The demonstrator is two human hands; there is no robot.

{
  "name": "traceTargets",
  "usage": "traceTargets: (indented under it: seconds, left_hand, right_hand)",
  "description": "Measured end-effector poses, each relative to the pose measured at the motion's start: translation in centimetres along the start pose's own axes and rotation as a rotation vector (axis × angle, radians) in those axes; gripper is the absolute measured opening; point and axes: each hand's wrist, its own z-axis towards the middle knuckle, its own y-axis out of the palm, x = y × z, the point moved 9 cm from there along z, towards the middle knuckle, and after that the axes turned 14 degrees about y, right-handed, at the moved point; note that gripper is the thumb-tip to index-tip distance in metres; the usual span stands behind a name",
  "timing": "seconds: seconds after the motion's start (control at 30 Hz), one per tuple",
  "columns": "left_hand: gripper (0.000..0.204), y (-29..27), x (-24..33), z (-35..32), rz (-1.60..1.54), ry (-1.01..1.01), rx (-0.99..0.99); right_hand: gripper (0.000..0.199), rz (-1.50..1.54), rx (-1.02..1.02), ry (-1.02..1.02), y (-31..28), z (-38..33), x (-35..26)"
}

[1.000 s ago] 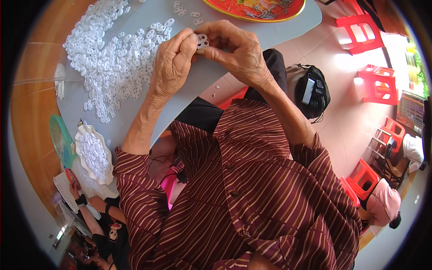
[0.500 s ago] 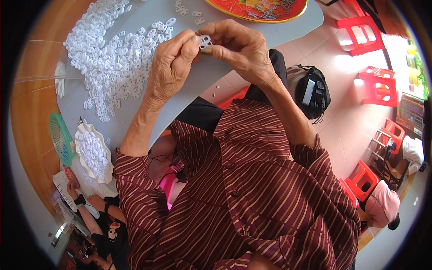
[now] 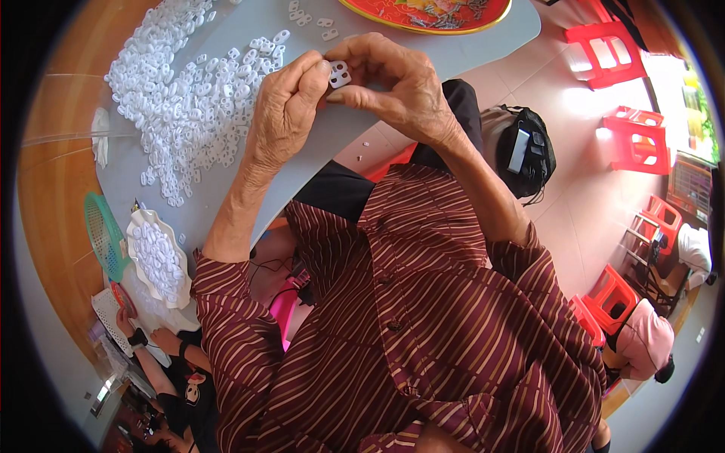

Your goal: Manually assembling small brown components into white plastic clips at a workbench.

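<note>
A small white plastic piece with several dark holes [image 3: 339,74] is held between my two hands above the grey table's edge. My left hand [image 3: 288,106] pinches its left side between thumb and bent fingers. From the other side, the curled fingers and thumb of my right hand [image 3: 400,87] close round it, and part of it is hidden behind them. To the left of my hands spreads a large heap of similar white pieces with holes [image 3: 181,106]. Several more white pieces [image 3: 302,16] lie apart just beyond my hands.
A red tray with a gold rim [image 3: 423,29] holds small metal parts at the far edge. At left stand a scalloped white dish [image 3: 181,298] of white pieces and a green basket [image 3: 102,234]. Another person's arm [image 3: 151,366] reaches in at lower left. Red stools [image 3: 604,53] and a black bag [image 3: 532,162] are at right.
The white piece has tilted between my fingers, so more of its holed face shows. Both hands stay nearly where they were, with the right shifted slightly left.
</note>
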Motion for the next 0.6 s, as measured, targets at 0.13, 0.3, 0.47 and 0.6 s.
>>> traceTargets:
  seconds: [0.13,0.3,0.47,0.6]
  left_hand:
    - [0.024,0.0,-0.1,-0.4,0.028,-0.017,0.020]
    - [0.022,0.4,0.2,-0.9,0.040,0.030,-0.003]
    - [0.021,0.9,-0.4,-1.3,0.019,-0.010,-0.019]
    - [0.022,0.7,-0.2,-1.6,-0.009,-0.051,-0.006]
  right_hand:
    - [0.036,-0.021,0.067,-0.078,0.0,0.0,0.0]
    - [0.029,-0.101,0.038,-0.089,0.3,-0.3,-0.3]
    - [0.026,-0.123,0.046,-0.110,0.3,-0.5,-0.4]
    - [0.023,-0.136,0.035,-0.130,0.5,-0.7,-1.1]
